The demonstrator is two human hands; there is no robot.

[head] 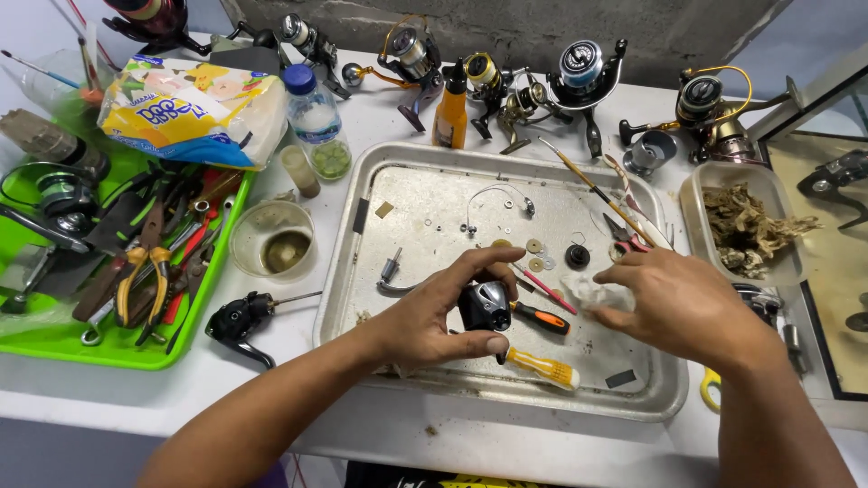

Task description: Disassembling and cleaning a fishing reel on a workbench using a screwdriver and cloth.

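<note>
My left hand (pixel 432 312) grips a black fishing-reel body (pixel 485 305) over a metal tray (pixel 362 271). My right hand (pixel 680 303) pinches a crumpled white tissue (pixel 588 294) just right of the reel body. An orange-and-black screwdriver (pixel 540 317) and a yellow-handled screwdriver (pixel 542 366) lie under my hands. Small washers (pixel 534 254), a black round part (pixel 577 256), a wire bail arm (pixel 495 198) and a crank part (pixel 391 273) lie loose in the tray.
A green tray (pixel 108 348) of pliers and tools sits at the left, with a black reel handle (pixel 237 318) and a plastic cup (pixel 271 239) beside it. Several spinning reels (pixel 579 77), an orange bottle (pixel 450 113) and a water bottle (pixel 316 122) line the back. A container of dried scraps (pixel 746 226) stands right.
</note>
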